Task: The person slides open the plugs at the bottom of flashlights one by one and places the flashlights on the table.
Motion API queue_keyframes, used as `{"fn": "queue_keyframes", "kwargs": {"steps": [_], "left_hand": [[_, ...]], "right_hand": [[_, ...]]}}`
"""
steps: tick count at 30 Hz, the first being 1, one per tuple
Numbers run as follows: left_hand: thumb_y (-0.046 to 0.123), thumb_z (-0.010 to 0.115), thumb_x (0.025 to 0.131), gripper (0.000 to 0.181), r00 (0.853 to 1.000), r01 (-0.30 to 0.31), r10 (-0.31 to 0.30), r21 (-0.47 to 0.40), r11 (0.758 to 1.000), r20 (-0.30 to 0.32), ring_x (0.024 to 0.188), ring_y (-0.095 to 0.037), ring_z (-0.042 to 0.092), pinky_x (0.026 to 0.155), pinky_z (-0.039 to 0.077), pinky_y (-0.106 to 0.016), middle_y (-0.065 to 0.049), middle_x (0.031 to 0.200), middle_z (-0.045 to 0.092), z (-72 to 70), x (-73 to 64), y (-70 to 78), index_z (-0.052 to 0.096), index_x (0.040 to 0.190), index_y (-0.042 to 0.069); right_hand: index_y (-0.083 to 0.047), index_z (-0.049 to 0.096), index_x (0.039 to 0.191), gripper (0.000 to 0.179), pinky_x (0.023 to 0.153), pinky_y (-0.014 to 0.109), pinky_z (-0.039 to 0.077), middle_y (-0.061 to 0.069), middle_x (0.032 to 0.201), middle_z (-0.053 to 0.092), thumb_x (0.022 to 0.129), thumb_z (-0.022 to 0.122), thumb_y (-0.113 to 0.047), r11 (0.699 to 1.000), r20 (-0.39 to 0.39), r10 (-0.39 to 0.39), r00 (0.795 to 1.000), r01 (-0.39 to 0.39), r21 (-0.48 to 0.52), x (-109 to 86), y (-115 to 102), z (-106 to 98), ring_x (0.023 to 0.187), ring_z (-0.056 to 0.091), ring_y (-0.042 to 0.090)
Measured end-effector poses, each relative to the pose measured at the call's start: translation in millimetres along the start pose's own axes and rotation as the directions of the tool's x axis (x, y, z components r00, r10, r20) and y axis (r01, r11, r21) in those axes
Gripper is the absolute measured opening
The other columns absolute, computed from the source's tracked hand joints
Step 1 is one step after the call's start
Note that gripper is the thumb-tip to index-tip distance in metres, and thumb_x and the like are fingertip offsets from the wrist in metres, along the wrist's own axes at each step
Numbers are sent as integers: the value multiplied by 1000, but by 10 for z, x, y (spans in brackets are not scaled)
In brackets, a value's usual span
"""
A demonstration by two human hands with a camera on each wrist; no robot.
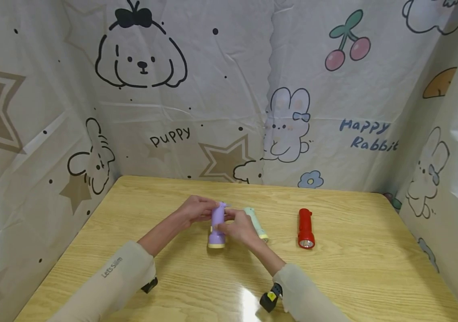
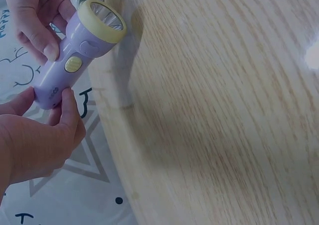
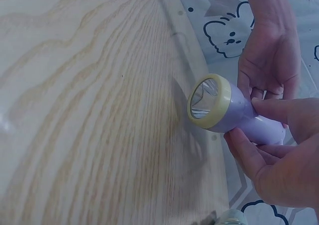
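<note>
Both hands hold a purple flashlight [image 1: 217, 223] with a pale yellow lens rim and a yellow switch [image 2: 73, 64]. In the head view its lens end points toward the person. My left hand [image 1: 197, 209] pinches the tail end between thumb and fingers, as the left wrist view also shows. My right hand [image 1: 240, 225] grips the body from the right, near the neck behind the lens. Just right of that hand lies a mint green flashlight [image 1: 256, 224] with a yellow rim, partly hidden by it. Farther right rests a red flashlight [image 1: 306, 228], its lens facing the person.
The light wood table [image 1: 357, 273] carries the flashlights. A printed cloth [image 1: 220, 103] with cartoon drawings hangs behind and along both sides. Black wrist devices [image 1: 270, 298] are worn below the sleeves. Glare shows on the table's near part.
</note>
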State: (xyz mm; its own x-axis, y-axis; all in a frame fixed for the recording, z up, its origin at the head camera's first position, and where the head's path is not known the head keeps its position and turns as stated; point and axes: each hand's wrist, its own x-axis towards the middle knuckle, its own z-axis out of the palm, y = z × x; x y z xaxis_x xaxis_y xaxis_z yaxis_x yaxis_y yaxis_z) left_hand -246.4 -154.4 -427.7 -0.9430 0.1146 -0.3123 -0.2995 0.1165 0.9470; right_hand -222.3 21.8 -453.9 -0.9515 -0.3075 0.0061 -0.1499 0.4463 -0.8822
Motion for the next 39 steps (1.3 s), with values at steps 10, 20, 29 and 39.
{"fn": "queue_keyframes", "kwargs": {"steps": [10, 20, 29, 39], "left_hand": [[12, 67, 96, 38, 1000, 3, -3, 12, 1000, 5, 97, -23, 68, 87, 57, -34, -18, 111, 69, 6, 18, -15, 60, 124, -13], [12, 67, 96, 38, 1000, 12, -12, 15, 1000, 14, 95, -21, 69, 85, 58, -32, -17, 108, 71, -6, 48, -20, 61, 124, -12], [13, 67, 97, 37, 1000, 23, -23, 16, 1000, 14, 93, -21, 70, 90, 56, -37, -17, 107, 71, -22, 102, -37, 62, 124, -12], [14, 68, 96, 38, 1000, 18, -18, -2, 1000, 7, 93, -23, 71, 85, 58, -34, -17, 105, 72, -41, 127, -63, 62, 123, -12]], "right_hand": [[0, 68, 121, 42, 66, 27, 58, 11, 104, 71, 82, 81, -12, 1000, 2, 16, 1000, -16, 14, 14, 19, 8, 85, 68, 18], [0, 68, 121, 42, 66, 27, 58, 11, 104, 71, 83, 81, -14, 1000, 4, 20, 1000, -20, 8, 26, 26, 14, 84, 68, 18], [0, 69, 119, 40, 66, 28, 58, 13, 104, 72, 82, 81, -11, 1000, -7, 14, 1000, -14, 4, 35, 26, 24, 86, 69, 20], [2, 68, 122, 42, 69, 29, 60, 16, 106, 71, 83, 80, -9, 998, 5, 24, 1000, -25, 57, 53, 31, 37, 89, 69, 22]]}}
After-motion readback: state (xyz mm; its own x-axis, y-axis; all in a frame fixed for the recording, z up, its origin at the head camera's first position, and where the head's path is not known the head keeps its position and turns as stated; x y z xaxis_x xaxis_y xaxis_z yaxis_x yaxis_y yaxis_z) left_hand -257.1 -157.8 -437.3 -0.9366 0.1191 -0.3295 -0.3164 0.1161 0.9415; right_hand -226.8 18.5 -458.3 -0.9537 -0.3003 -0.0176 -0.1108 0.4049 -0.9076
